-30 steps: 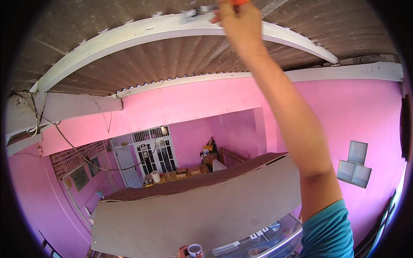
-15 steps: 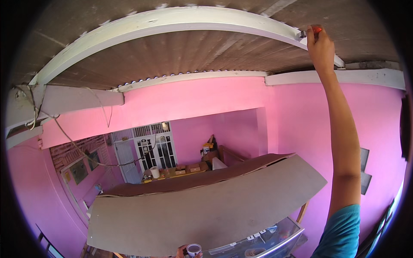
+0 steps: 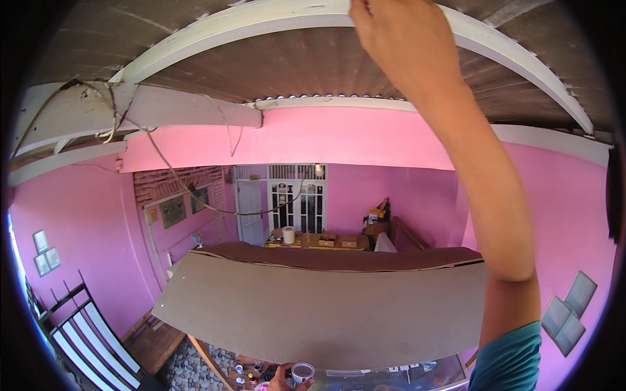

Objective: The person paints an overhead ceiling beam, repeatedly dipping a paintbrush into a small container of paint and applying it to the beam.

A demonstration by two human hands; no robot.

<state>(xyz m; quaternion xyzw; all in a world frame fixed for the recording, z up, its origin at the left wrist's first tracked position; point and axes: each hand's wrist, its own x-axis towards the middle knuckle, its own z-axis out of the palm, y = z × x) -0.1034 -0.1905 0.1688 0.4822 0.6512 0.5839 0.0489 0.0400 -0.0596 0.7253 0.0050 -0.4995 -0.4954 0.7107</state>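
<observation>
My right hand (image 3: 411, 49) is raised high against the white ceiling beam (image 3: 261, 25), fingers closed. It grips a paintbrush whose red handle showed half a second ago; now only a speck of red is visible at the picture's top edge, and the bristles are out of sight. Low in the picture, my left hand (image 3: 282, 379) is wrapped round a small plastic cup (image 3: 302, 371). Something greyish lies inside the cup, but I cannot make out what. Just beyond it is the near edge of a large grey-brown board (image 3: 326, 313).
Loose cables (image 3: 163, 163) droop from the left beam. A glass display case (image 3: 424, 373) stands below the board. Several small bottles (image 3: 245, 378) are at lower left, near a black-and-white gate (image 3: 98, 339). A cluttered table (image 3: 313, 242) stands at the back.
My view has turned left. My right hand has moved left along the beam and looks larger and closer. The cup remains in my left hand, and more of the floor at left now shows.
</observation>
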